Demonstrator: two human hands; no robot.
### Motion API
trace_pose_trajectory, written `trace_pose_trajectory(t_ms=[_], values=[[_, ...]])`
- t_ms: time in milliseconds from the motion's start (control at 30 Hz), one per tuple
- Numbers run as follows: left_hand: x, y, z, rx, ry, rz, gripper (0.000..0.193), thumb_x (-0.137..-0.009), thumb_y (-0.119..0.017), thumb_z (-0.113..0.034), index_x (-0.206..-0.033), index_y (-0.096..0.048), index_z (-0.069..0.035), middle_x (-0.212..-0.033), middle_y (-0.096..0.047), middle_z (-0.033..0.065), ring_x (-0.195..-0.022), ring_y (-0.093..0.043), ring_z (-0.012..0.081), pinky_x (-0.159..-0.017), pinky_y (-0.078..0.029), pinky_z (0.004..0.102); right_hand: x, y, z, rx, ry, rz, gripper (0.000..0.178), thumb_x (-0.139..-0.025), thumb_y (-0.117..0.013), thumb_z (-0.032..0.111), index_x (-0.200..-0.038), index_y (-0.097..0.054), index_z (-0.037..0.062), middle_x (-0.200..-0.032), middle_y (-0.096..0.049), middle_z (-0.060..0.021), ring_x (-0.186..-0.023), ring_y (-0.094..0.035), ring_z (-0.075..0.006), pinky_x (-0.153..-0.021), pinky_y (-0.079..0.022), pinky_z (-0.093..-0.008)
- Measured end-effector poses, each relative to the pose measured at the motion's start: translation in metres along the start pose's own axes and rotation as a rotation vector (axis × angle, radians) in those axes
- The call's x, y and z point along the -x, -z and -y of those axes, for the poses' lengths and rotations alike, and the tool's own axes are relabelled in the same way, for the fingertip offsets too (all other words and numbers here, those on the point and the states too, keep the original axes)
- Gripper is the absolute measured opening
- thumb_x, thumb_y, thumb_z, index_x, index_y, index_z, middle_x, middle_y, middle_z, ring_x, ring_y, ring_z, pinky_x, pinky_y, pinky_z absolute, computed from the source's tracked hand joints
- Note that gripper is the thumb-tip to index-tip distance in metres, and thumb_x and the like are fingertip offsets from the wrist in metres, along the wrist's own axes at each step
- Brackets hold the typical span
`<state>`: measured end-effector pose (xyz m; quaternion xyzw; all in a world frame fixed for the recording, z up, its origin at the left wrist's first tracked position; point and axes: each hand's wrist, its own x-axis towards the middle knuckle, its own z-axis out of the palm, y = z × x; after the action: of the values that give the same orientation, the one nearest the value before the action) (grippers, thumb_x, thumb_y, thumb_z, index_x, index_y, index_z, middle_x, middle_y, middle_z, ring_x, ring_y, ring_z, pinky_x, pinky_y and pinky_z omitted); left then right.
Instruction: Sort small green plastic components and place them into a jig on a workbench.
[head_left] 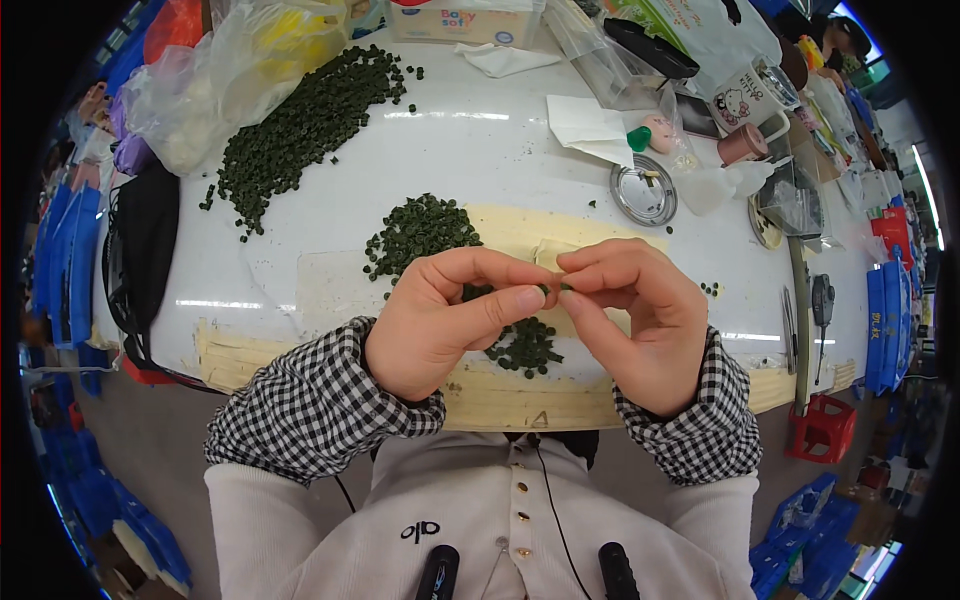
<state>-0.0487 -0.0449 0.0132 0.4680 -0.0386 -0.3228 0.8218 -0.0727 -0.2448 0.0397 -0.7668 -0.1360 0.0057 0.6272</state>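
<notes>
My left hand (pixel 435 315) is closed in a pinch, with a small dark green piece (pixel 543 289) between thumb and forefinger. Close beside it, my right hand (pixel 645 315) pinches another small green piece (pixel 566 287); the fingertips of both hands nearly meet. Under my hands lies a small heap of dark green pieces (pixel 525 350) near the table's front edge. Beyond my left hand sits a larger mound of the same ring-like pieces (pixel 425 232), partly hidden by that hand. The biggest pile (pixel 300 135) spreads over the far left.
The white table (pixel 480 150) has a taped front edge (pixel 535 405). A black bag (pixel 145 250) hangs at the left. On the right are a round metal dish (pixel 643 192), a white mug (pixel 745 100), tweezers (pixel 789 320) and a dark tool (pixel 822 305). Plastic bags (pixel 220 95) lie far left.
</notes>
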Motion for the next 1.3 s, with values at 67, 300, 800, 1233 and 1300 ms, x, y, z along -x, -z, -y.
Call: trace_pose_trajectory(t_ms=[67,300,800,1233,1300], values=[[0.0006,-0.0029,-0.001,-0.012,0.014,-0.017,0.013,-0.088,-0.06,-0.004,-0.101,-0.062,-0.004,-0.093,-0.067,0.0082,-0.058,-0.044,0.0022,-0.048,-0.032,0.0176,0.0,0.0001,0.0,-0.007,0.064,-0.028,0.012,-0.081,-0.061,-0.005,-0.093,-0.059,-0.0037,-0.099,-0.063,-0.0126,-0.091,-0.064,-0.0146,-0.082,-0.052,-0.0265],[-0.0001,0.0018,-0.0001,0.028,0.043,-0.011,0.014,-0.089,-0.06,-0.006,-0.102,-0.06,-0.005,-0.092,-0.066,0.0074,-0.06,-0.046,0.0023,-0.048,-0.032,0.0175,-0.0026,0.0043,-0.0001,0.023,0.112,0.065,0.019,-0.08,-0.061,-0.006,-0.098,-0.063,-0.0005,-0.096,-0.065,-0.0107,-0.086,-0.065,-0.0154,-0.078,-0.052,-0.0261],[0.0,-0.0002,-0.0021,-0.018,-0.005,-0.017,0.011,-0.089,-0.059,-0.005,-0.1,-0.059,-0.004,-0.089,-0.065,0.0071,-0.055,-0.041,0.0017,-0.046,-0.03,0.0169,-0.0028,0.0004,-0.0035,-0.288,-0.154,0.1,0.024,-0.085,-0.059,-0.005,-0.109,-0.06,-0.0071,-0.101,-0.064,-0.0138,-0.094,-0.065,-0.0184,-0.085,-0.052,-0.0274],[-0.0014,0.0047,0.0053,0.084,0.042,0.01,0.008,-0.091,-0.058,-0.009,-0.096,-0.061,-0.004,-0.085,-0.066,0.0076,-0.052,-0.036,0.0018,-0.046,-0.028,0.0177,-0.0069,0.003,-0.002,0.247,0.18,0.127,0.029,-0.079,-0.064,-0.006,-0.108,-0.065,0.0009,-0.091,-0.065,-0.0111,-0.08,-0.066,-0.0177,-0.07,-0.053,-0.0243],[-0.0012,0.004,0.0049,0.077,0.05,0.014,0.008,-0.091,-0.058,-0.01,-0.096,-0.061,-0.004,-0.084,-0.066,0.0072,-0.051,-0.036,0.0017,-0.046,-0.028,0.0177,-0.0065,0.0026,-0.0032,0.232,0.186,0.12,0.03,-0.079,-0.064,-0.007,-0.108,-0.065,0.0014,-0.091,-0.064,-0.0112,-0.079,-0.065,-0.0174,-0.069,-0.053,-0.0246]])
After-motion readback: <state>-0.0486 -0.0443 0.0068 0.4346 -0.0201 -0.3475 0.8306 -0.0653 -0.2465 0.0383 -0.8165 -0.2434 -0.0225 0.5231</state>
